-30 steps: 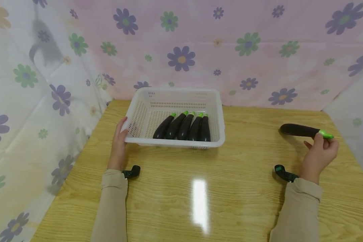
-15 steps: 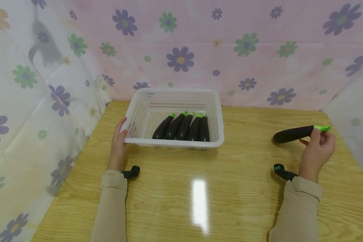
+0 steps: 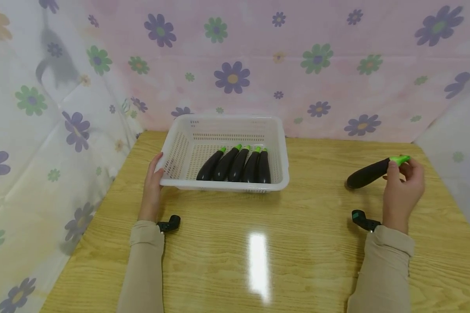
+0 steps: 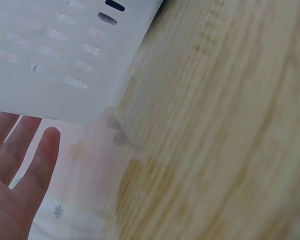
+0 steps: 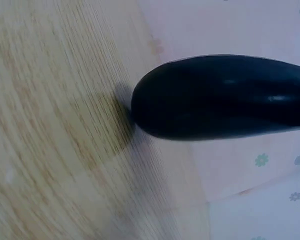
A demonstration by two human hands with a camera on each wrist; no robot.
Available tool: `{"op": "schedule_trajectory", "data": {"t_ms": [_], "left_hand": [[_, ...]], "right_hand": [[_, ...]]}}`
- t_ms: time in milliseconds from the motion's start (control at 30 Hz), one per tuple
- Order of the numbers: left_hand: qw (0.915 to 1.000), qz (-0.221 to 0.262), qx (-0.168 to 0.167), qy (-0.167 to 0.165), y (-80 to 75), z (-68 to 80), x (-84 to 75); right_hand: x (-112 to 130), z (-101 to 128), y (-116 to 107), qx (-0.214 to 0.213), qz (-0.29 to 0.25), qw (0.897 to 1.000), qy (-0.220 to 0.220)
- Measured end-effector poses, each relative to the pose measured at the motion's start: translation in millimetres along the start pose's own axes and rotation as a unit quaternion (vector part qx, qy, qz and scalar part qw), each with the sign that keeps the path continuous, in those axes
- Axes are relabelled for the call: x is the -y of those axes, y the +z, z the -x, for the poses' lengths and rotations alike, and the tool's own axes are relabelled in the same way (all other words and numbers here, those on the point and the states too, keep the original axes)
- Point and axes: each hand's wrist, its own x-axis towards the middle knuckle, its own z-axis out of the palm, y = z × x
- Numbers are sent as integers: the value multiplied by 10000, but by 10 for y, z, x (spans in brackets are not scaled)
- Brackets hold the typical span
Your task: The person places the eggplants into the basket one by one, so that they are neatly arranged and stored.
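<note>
In the head view my right hand (image 3: 405,184) pinches an eggplant (image 3: 368,174) by its green stem end. It is tilted, its rounded dark end lower and pointing left. The right wrist view shows that rounded end of the eggplant (image 5: 205,100) close over the table, beside its shadow. My left hand (image 3: 152,187) holds the front left corner of a white plastic basket (image 3: 223,186), thumb at the rim and fingers along the left side. In the left wrist view, straight fingers (image 4: 45,155) reach the basket wall (image 4: 55,95). Several eggplants (image 3: 239,165) lie side by side inside, stems pointing back.
A wood-grain table (image 3: 309,243) carries the basket. Flowered cloth (image 3: 258,56) hangs behind and along both sides. Dark wrist devices (image 3: 364,221) stick out inward from both cuffs. A bright light reflection (image 3: 258,261) shows on the tabletop.
My right hand has shifted left with the eggplant, whose rounded end has swung toward me and now sits lower than the stem. The left hand and basket hold their place.
</note>
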Motion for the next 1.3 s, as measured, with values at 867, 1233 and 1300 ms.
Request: {"op": "schedule_trajectory", "data": {"t_ms": [867,1233,1300], "left_hand": [[10000,21,-7,-1,-10,-8,-1],[10000,22,-15,-9,-1,-6,10],[10000,18,-28,-9,0,-1,6]], "right_hand": [[-36,22,-14,1935,2346,9518,394],[-197,23,-26,2525,2121,9415,690],[-202,27,-17,2578,2120,9395,774]]}}
